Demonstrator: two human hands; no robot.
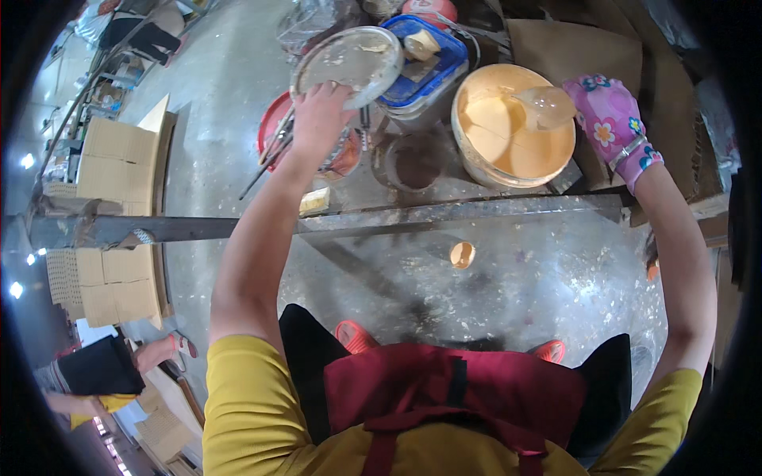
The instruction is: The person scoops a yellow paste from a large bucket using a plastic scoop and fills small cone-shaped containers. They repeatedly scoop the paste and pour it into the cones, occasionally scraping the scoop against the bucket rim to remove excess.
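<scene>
My left hand (321, 117) grips the near edge of a round, pale, paint-smeared lid (349, 62), its fingers closed over the rim. The lid hangs above a red bucket (268, 131) with several sticks or handles in it. On the right, my right hand (609, 127) wears a pink flowered glove with a band at the wrist. It holds a translucent, rounded, glass-like piece (548, 107) over the pale orange paint in a white bucket (480, 163). My fingers are closed at its right end, partly hidden. I cannot tell exactly what kind of piece it is.
Behind stands a blue-rimmed tub (456, 59) with a pale lump on it. A metal bar (190, 229) runs across in front of the buckets. A small orange-lined cup (462, 255) lies on the floor. Cardboard (575, 51) lies at the right; other people are at the left.
</scene>
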